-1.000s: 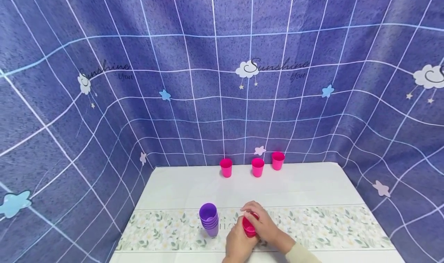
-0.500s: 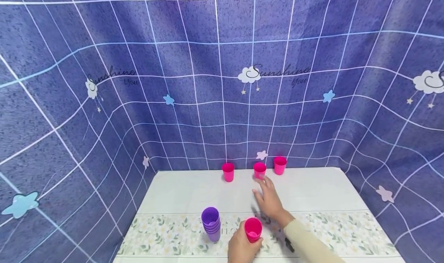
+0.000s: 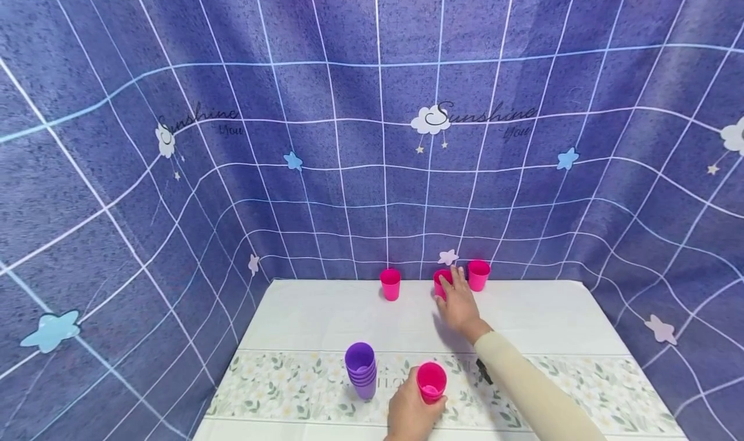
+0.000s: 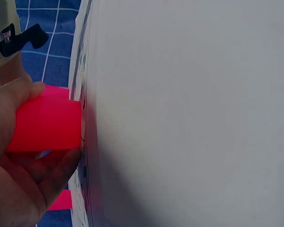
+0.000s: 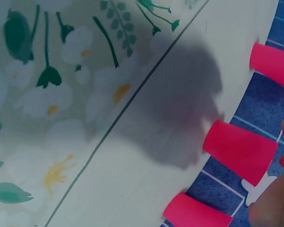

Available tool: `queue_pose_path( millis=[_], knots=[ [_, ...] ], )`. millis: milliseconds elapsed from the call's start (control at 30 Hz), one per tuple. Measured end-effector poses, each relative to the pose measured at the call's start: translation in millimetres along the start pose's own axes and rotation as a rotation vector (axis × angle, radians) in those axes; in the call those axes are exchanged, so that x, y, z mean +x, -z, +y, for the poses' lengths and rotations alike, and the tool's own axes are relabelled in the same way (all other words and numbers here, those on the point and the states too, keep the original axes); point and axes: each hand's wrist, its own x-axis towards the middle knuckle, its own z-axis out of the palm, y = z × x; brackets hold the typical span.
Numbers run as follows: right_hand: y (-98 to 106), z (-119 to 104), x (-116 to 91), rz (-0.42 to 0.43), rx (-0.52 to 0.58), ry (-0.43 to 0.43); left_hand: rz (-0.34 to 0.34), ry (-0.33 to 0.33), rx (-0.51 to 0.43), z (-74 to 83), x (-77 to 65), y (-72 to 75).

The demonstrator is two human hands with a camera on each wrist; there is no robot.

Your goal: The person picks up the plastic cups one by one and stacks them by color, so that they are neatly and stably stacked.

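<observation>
In the head view my left hand [image 3: 411, 410] grips a short stack of pink cups [image 3: 432, 381] near the front middle of the table. In the left wrist view the thumb lies over the upper side of this pink cup [image 4: 47, 124], fingers under it. My right hand [image 3: 459, 304] stretches to the back, over the middle pink cup [image 3: 440, 286], its fingers extended and partly covering it. The right wrist view has that cup [image 5: 240, 153] beside the fingers, which show only at the right edge. A stack of purple cups [image 3: 363, 373] stands left of my left hand.
Two more pink cups stand at the back, one [image 3: 391, 285] to the left and one [image 3: 478, 275] close right of the middle cup. The white table [image 3: 325, 321] has a flower-printed band. Behind it hangs a blue gridded curtain [image 3: 349, 144].
My right hand has left the pink cups in my left hand and moved away to the middle pink cup at the back. The left hand keeps its grip.
</observation>
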Motion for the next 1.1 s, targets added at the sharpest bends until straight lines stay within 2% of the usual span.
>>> queue_pose_path(
  millis=[167, 300, 467, 733, 933, 1100],
  knots=[
    [-2, 7, 2, 0.035, 0.026, -0.010, -0.005, -0.006, -0.008, 0.8, -0.6, -0.4],
    [-2, 9, 0, 0.080, 0.094, -0.013, -0.013, 0.001, -0.008, 1.5, -0.5, -0.5],
    [-2, 10, -7, 0.101, 0.166, -0.037, -0.017, 0.015, -0.001, -0.3, -0.9, -1.4],
    [5, 8, -26, 0.191, 0.304, -0.096, 0.012, -0.017, -0.006, -2.3, -1.8, -2.6],
    [16, 3, -38, 0.186, 0.333, -0.171, 0.001, -0.003, -0.008, -0.9, -2.4, -1.0],
    [29, -4, -46, 0.187, 0.369, -0.143, -0.020, 0.022, -0.005, 0.3, -1.4, -1.1]
  ],
)
